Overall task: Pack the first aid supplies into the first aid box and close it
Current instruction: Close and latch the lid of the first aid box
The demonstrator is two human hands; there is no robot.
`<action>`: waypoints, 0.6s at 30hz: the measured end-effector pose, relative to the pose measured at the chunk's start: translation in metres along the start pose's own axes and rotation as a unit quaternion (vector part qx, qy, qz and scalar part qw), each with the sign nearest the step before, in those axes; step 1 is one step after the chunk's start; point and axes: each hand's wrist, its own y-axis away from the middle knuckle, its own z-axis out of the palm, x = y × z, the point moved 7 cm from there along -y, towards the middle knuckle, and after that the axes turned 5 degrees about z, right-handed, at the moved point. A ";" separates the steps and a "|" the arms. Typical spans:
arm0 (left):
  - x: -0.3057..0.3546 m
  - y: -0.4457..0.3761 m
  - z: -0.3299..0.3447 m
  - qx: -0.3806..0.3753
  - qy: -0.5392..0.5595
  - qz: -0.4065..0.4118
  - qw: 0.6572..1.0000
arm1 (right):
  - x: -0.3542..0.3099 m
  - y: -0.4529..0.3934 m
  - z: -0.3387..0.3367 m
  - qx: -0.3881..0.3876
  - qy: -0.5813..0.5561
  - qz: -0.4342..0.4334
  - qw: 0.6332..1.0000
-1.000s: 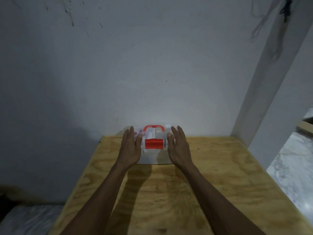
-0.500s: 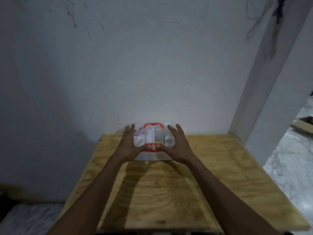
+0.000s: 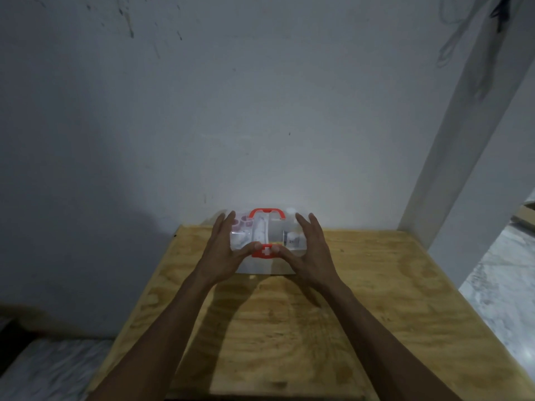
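A clear plastic first aid box [image 3: 267,233] with a red handle [image 3: 266,212] and a red front latch [image 3: 265,252] stands at the far edge of the wooden table [image 3: 289,314], against the wall. Its lid is down, and supplies show through it: white rolls, small round pieces and a small bottle. My left hand [image 3: 225,250] cups the box's left side and my right hand [image 3: 309,253] cups its right side. Both thumbs press on the red latch.
A white wall [image 3: 231,125] rises right behind the box. A white pillar [image 3: 463,140] stands at the table's far right corner. Marble floor [image 3: 500,279] lies beyond the right table edge and at the lower left.
The red latch stood up on the front a second ago. Both thumbs have moved in onto it, and it now lies lower at the lid's front edge. The view has shifted slightly.
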 end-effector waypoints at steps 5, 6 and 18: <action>-0.004 -0.004 0.000 0.005 -0.008 0.016 1.000 | -0.001 -0.008 0.000 -0.004 0.015 -0.001 1.000; -0.005 -0.006 0.000 0.005 -0.007 0.015 1.000 | -0.001 -0.011 0.002 -0.006 0.015 -0.001 1.000; -0.021 -0.046 0.000 -0.002 -0.005 0.010 1.000 | 0.003 -0.054 0.017 -0.013 0.012 0.000 1.000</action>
